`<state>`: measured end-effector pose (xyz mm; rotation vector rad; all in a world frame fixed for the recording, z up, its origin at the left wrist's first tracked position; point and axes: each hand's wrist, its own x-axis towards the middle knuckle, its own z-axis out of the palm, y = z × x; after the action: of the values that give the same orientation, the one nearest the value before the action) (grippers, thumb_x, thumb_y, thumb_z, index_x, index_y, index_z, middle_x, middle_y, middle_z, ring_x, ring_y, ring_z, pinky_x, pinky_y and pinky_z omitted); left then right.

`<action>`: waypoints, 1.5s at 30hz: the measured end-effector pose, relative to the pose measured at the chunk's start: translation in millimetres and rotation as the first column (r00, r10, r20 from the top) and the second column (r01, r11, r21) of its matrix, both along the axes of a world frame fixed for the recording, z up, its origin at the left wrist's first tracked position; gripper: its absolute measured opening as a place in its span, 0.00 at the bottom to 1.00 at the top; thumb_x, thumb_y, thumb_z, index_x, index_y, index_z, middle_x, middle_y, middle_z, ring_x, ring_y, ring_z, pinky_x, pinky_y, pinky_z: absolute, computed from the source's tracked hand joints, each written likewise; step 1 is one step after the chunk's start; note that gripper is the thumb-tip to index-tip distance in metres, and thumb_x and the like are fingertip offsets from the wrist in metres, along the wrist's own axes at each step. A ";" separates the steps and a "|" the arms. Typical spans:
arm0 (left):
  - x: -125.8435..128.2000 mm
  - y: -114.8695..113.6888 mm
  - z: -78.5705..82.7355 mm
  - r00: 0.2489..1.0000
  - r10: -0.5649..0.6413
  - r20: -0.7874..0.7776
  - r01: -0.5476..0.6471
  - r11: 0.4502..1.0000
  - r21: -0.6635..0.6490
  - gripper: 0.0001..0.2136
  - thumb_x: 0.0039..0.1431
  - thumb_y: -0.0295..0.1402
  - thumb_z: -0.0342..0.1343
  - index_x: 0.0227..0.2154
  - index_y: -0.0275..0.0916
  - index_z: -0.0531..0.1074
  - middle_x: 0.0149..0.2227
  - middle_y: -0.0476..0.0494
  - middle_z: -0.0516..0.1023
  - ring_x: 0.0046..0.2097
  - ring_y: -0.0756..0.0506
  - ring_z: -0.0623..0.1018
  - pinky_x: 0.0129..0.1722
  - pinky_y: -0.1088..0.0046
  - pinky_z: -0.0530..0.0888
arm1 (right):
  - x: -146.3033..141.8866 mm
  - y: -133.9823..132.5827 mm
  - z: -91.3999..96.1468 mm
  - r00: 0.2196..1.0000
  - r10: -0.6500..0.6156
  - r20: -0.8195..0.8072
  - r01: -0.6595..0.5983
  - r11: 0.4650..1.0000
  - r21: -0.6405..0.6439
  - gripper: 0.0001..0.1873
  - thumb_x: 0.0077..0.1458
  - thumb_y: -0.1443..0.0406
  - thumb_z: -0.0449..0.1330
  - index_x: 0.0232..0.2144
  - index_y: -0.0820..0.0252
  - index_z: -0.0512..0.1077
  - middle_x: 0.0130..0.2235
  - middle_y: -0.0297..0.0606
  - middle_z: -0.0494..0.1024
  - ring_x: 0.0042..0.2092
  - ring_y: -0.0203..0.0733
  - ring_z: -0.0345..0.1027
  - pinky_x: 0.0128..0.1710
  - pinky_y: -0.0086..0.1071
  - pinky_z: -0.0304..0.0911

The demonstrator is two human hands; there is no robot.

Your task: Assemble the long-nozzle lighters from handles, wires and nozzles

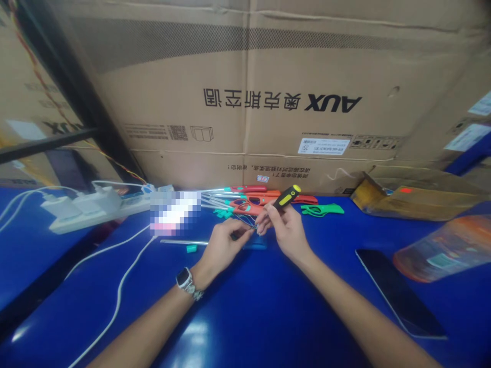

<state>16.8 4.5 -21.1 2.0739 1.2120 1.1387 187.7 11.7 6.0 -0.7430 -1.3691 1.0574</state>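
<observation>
My right hand (pixel 289 230) holds a screwdriver (pixel 287 197) with a black and yellow handle, tilted up, while its fingertips meet those of my left hand. My left hand (pixel 222 243) is closed in a pinch on something small; thin wires (pixel 247 220) show beside the fingertips, but the part itself cannot be made out. Just beyond lie several red and orange long-necked lighters (pixel 249 207) with metal tubes. To their right is a green lighter casing piece (pixel 322 209). A loose metal tube (pixel 184 242) and a small teal cap (pixel 192 248) lie beside my left hand.
A white power strip (pixel 111 209) with plugs and cables stands at left, next to a bright pixelated patch. At right are a dark phone (pixel 399 291), an orange-lidded clear jar (pixel 441 248) and an opened carton (pixel 399 191). A large cardboard box (pixel 268 66) stands behind the blue table (pixel 253 317).
</observation>
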 end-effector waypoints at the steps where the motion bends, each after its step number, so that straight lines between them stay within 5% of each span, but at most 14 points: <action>1: 2.4 -1.0 1.1 1.000 -0.005 -0.005 0.005 1.000 0.003 0.06 0.63 0.33 0.57 0.33 0.41 0.78 0.33 0.48 0.80 0.35 0.47 0.77 0.37 0.71 0.71 | 1.2 0.0 -0.1 1.000 -0.010 0.013 0.010 1.000 0.012 0.16 0.61 0.52 0.57 0.36 0.58 0.65 0.26 0.32 0.75 0.21 0.33 0.68 0.22 0.28 0.69; 7: 12.1 -3.9 5.9 0.945 -0.041 -0.326 0.080 0.991 0.106 0.21 0.52 0.43 0.66 0.47 0.42 0.73 0.51 0.43 0.75 0.52 0.38 0.73 0.51 0.59 0.70 | 16.0 5.1 -5.3 0.980 -0.131 0.148 0.124 0.991 0.058 0.14 0.62 0.53 0.57 0.36 0.57 0.66 0.22 0.28 0.72 0.19 0.30 0.62 0.20 0.24 0.60; 11: 12.1 -0.4 0.3 0.882 -0.070 -0.466 0.144 0.982 0.124 0.13 0.59 0.41 0.60 0.43 0.41 0.74 0.45 0.42 0.75 0.47 0.39 0.73 0.47 0.59 0.71 | 17.6 3.9 -8.3 0.955 -0.169 0.246 0.150 0.984 0.093 0.13 0.62 0.53 0.57 0.37 0.57 0.67 0.22 0.29 0.72 0.21 0.32 0.65 0.21 0.24 0.60; 39: 5.6 1.4 -7.9 0.942 -0.105 -0.320 0.147 0.983 0.112 0.10 0.59 0.37 0.62 0.43 0.42 0.76 0.45 0.44 0.77 0.48 0.40 0.73 0.50 0.60 0.72 | 16.0 -1.7 -12.6 0.903 -0.163 0.398 0.094 0.978 0.186 0.12 0.63 0.55 0.55 0.38 0.57 0.69 0.25 0.32 0.75 0.24 0.36 0.68 0.27 0.29 0.64; 45: 8.4 0.7 -7.0 0.973 -0.056 -0.225 0.087 0.988 0.130 0.11 0.58 0.38 0.63 0.42 0.41 0.76 0.45 0.42 0.76 0.48 0.40 0.74 0.50 0.60 0.71 | 13.3 -0.3 -11.5 0.943 -0.190 0.273 0.147 0.974 0.170 0.13 0.63 0.54 0.56 0.35 0.56 0.67 0.25 0.32 0.75 0.22 0.35 0.66 0.25 0.29 0.63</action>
<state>25.2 5.1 -28.1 2.3826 1.1738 1.0060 201.0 11.5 -5.4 -0.9130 -1.5808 0.7231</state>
